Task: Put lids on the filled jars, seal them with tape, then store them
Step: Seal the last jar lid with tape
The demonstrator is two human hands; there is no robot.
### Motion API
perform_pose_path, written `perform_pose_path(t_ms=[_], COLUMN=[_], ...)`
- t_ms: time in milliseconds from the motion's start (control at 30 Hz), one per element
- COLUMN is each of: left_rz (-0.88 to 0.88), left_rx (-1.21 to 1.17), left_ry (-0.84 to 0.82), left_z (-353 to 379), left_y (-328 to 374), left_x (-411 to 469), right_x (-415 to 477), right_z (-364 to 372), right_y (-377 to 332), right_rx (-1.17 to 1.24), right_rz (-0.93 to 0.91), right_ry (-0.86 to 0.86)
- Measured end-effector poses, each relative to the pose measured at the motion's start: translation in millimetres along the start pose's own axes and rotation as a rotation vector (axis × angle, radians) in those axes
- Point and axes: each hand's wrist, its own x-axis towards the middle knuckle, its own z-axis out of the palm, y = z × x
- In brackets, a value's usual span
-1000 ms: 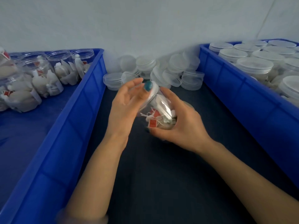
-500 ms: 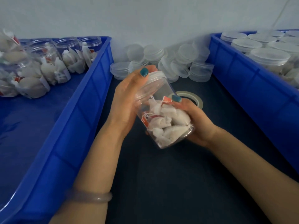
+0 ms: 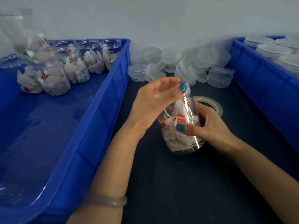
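Note:
A clear plastic jar (image 3: 178,135) filled with white tea bags with red tags stands on the dark mat (image 3: 186,183) in the middle. My right hand (image 3: 208,125) grips the jar's body from the right, thumb across its front. My left hand (image 3: 155,101) covers the jar's top and holds its clear lid, fingers curved over it. A roll of clear tape (image 3: 210,104) lies flat just behind the jar. Loose clear lids (image 3: 182,65) are piled at the back of the mat.
A blue bin (image 3: 90,120) on the left holds several open filled jars (image 3: 71,65) at its far end. A blue bin (image 3: 262,81) on the right holds several lidded jars (image 3: 273,49). A white wall rises behind.
The jar went from tilted in mid-air to standing nearly upright on the mat. My left hand stayed on the lid; my right hand shifted from under the jar to its side.

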Motion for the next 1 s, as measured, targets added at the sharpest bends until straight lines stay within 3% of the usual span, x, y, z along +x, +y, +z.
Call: perform_pose_path(t_ms=[200, 267, 367, 500, 733, 800, 867, 1000], left_rz=[0.042, 0.060, 0.146, 0.285, 0.393, 0.397, 0.456, 0.774], left_rx=[0.009, 0.033, 0.172, 0.383, 0.499, 0.516, 0.637, 1.004], left_ry=[0.044, 0.100, 0.224, 0.294, 0.249, 0.244, 0.287, 0.381], left_z=[2.5, 3.3, 7.6, 20.3, 27.6, 27.4, 27.2, 34.2], left_y=[-2.2, -2.3, -4.6, -6.2, -9.2, -9.2, -10.0, -13.1], left_x=[1.4, 2.3, 2.2, -2.0, -0.9, -1.6, -1.8, -4.6], right_x=[4.3, 5.8, 5.9, 6.5, 5.0, 4.4, 4.4, 4.7], right_z=[-7.9, -15.3, -37.0, -66.3, -66.9, -60.6, -52.5, -30.5], right_y=[3.0, 1.8, -0.3, 8.3, 12.9, 8.1, 1.7, -2.8], right_rx=[-0.011, -0.192, -0.662, -1.140, -1.386, -1.284, -1.032, -0.587], right_rz=[0.076, 0.058, 0.040, 0.271, 0.234, 0.221, 0.260, 0.125], right_ry=[-0.100, -0.105, -0.063, -0.106, -0.112, -0.085, -0.005, 0.438])
